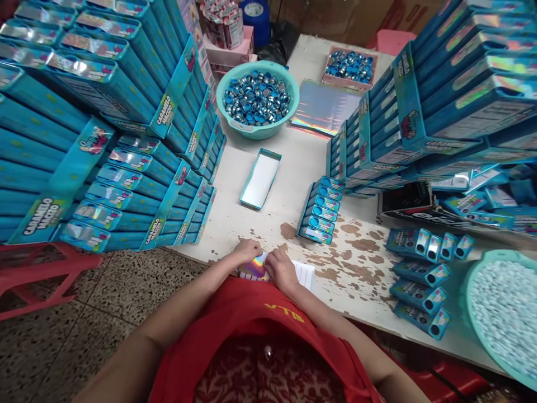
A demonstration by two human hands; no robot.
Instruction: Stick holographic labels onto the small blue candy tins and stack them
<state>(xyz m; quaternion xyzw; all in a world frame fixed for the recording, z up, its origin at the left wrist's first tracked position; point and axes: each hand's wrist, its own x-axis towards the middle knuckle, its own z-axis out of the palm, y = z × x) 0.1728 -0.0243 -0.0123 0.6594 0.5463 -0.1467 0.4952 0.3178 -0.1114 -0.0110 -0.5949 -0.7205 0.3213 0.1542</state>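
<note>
At the table's front edge, my left hand (248,250) is closed on the left end of a shiny rainbow-coloured sheet (255,267). My right hand (281,270) pinches the same sheet at its right side, fingers pressed together. A white striped sheet (305,274) lies partly under my right hand. Beyond my hands sits an open blue tray (260,179) with a white inside. Right of it stands a row of blue packs (322,210).
Tall stacks of blue boxes rise at left (126,84) and right (457,95). A bowl of caps (258,130) and silvery sheets (325,106) lie behind. At right are several small boxes (422,285) and a bowl of white pieces (503,313).
</note>
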